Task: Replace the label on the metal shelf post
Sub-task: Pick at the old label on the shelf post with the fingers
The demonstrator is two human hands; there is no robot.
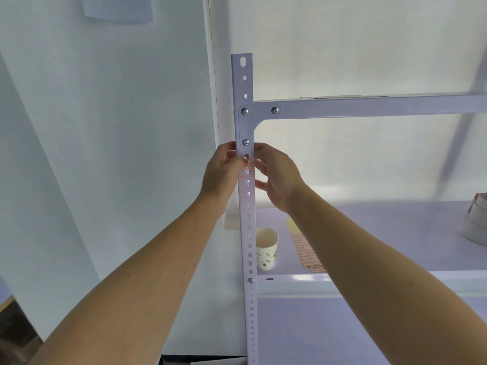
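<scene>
1. Head view, closest in: two bare forearms rising from the bottom corners toward one spot on the metal shelf post.
2. Left hand: curled in against the post's left edge, thumb and fingertips pinching at the label.
3. Right hand: fingers hooked round the post's right edge at the same height, thumb free just below. Looks like a steadying grip.
4. Label: small and red-bordered, stuck on the post's front face just under the lowest bracket bolt and lying across the slot holes. Appears creased. Cannot tell whether a corner is being lifted or pressed down.
5. Likely trouble from here:
   - Tearing, if pulled fast or straight outward, leaving paper and glue on the paint.
   - Snagging on a hole's edge, since the label spans the slots.
   - A new label going on crooked or bubbled over those holes.
   - A fingertip scraped on the post's thin metal edge.
6. Behind the post, on the shelf board: a paper cup close to the post, with a sheet of spare labels beside it. At the far right, rolls of tape.
7. Farthest: the crossbeam bolted to the post, then pale wall.
</scene>
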